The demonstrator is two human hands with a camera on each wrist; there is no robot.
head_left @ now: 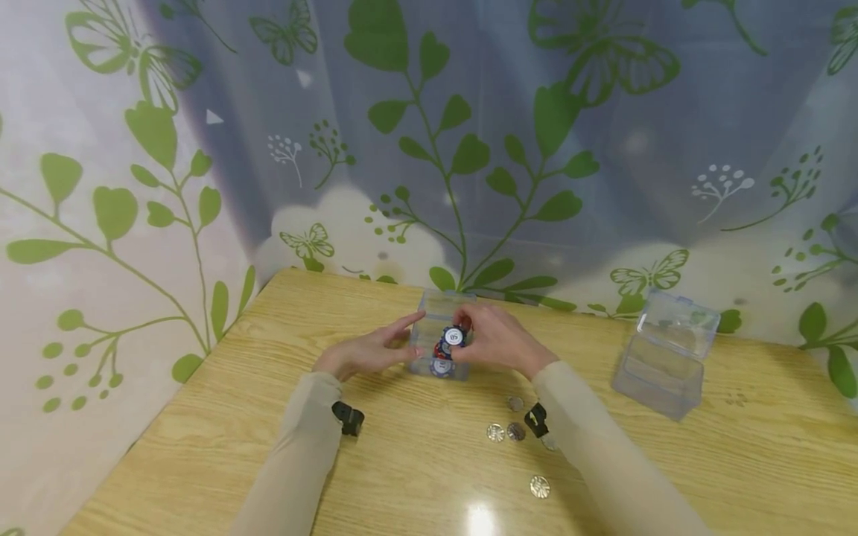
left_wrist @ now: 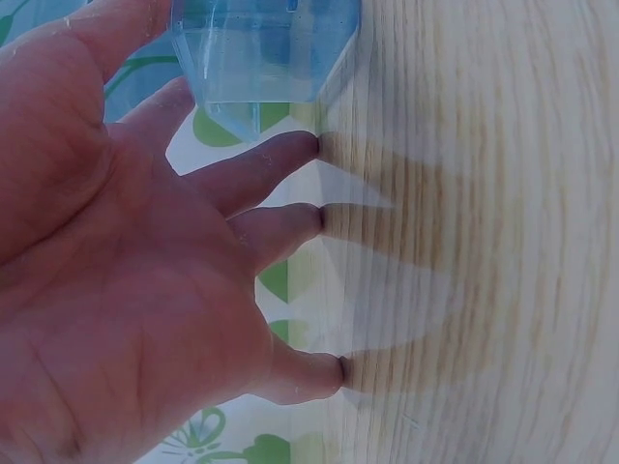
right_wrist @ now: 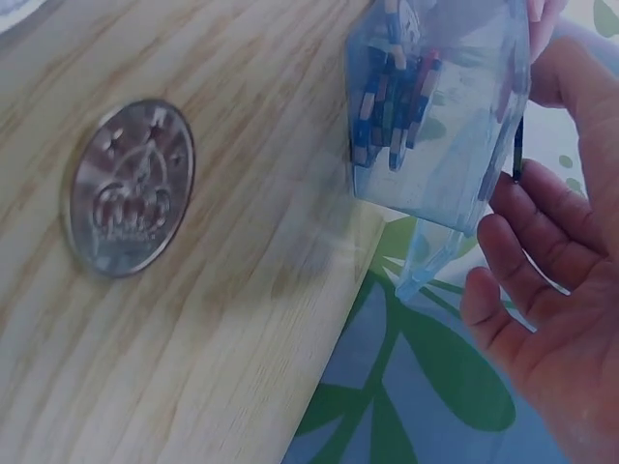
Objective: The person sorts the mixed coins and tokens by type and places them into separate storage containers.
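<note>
A clear plastic box (head_left: 461, 372) with its lid raised stands near the back edge of the table. My left hand (head_left: 365, 353) touches its left side with thumb and index finger, while the other fingers spread down to the tabletop in the left wrist view. Over the box, my right hand (head_left: 499, 339) pinches a dark blue poker chip (head_left: 453, 336) marked 50. Below it show a red chip (head_left: 440, 350) and a blue-and-white chip (head_left: 442, 367). Through the wall, the right wrist view shows several poker chips (right_wrist: 392, 106) inside the box.
Several silver coins (head_left: 495, 432) lie on the wooden table (head_left: 402, 461) around my right forearm. Another clear box (head_left: 660, 372), its lid up, stands at the right. A curtain with a leaf and butterfly print (head_left: 302, 186) hangs along the table's back edge.
</note>
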